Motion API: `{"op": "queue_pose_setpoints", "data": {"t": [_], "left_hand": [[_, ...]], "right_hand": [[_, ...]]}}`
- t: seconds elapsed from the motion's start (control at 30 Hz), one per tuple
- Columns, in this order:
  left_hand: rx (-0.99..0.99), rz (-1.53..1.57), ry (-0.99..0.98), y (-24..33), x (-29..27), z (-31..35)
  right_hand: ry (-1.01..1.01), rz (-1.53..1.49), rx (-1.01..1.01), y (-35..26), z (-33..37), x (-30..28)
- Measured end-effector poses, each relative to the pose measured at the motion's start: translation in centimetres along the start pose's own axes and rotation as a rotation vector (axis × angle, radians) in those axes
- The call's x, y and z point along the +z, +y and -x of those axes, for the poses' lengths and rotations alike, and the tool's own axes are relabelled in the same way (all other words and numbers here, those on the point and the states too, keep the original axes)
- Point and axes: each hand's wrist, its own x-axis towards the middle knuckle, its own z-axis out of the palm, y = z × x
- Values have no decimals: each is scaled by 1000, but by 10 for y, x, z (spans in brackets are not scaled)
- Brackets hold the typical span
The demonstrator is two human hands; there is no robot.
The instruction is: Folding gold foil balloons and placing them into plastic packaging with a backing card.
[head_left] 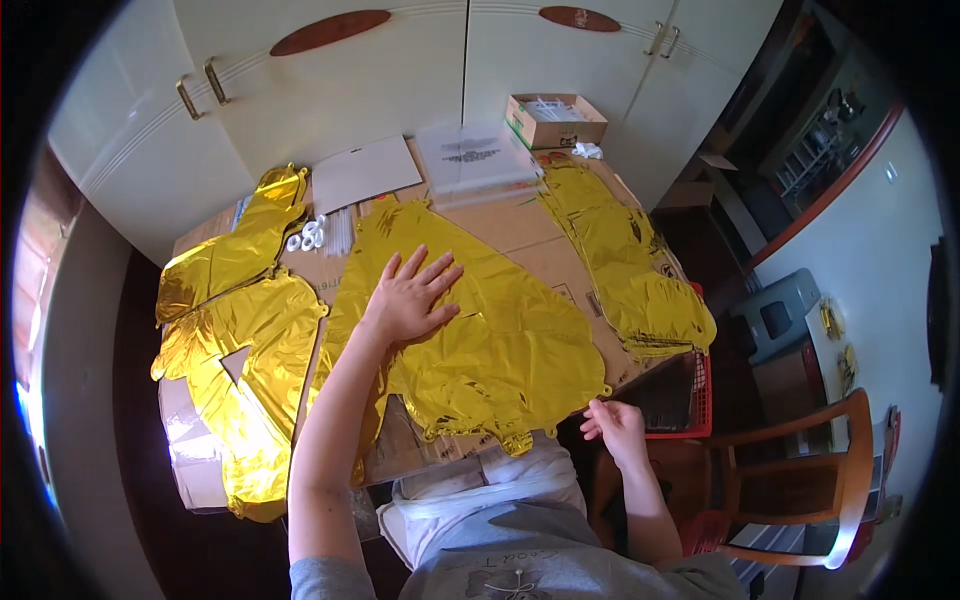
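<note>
A large flat gold foil balloon (490,330), uninflated and wrinkled, lies across the middle of the cardboard-covered table (520,228). My left hand (408,298) rests palm down on its upper part, fingers spread. At the balloon's lower right corner, close to a small round tab, my right hand (618,432) hovers with loosely bent fingers and no foil visible in them. To the left lie another flat gold balloon with a triangular opening (275,345) and a folded gold foil piece (225,262). More gold foil balloons (635,265) are stacked on the right side.
Small white rolls (308,238) and thin clear sticks (340,232) sit behind the left balloons. Farther back are a grey-white board (366,176), a clear plastic packet (480,165) and a carton of white sticks (556,122). A wooden chair (850,480) and red crate (702,395) stand right.
</note>
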Motion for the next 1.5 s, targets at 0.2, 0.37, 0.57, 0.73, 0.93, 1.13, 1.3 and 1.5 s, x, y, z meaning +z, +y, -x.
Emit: {"op": "queue_pose_setpoints", "data": {"t": [0.2,0.37,0.57,0.73,0.93,1.13,1.3,1.5], "left_hand": [[4,36,0,0,0,0],[-5,4,-1,1,-1,1],[-15,18,4,0,1,1],[-2,52,11,-1,2,2],[-7,35,3,-1,3,1],[-14,32,5,-2,2,2],[-13,29,3,-2,3,2],[-13,32,-10,-1,1,1]], "right_hand": [[-49,-76,111,-15,6,2],[-34,-68,33,-24,-1,10],[72,207,-394,-29,-4,39],[91,520,-885,-57,12,91],[-294,703,-1103,-56,9,134],[-450,775,-1108,-45,5,128],[-451,797,-1087,-43,5,122],[-478,634,-1006,-58,-1,107]]}}
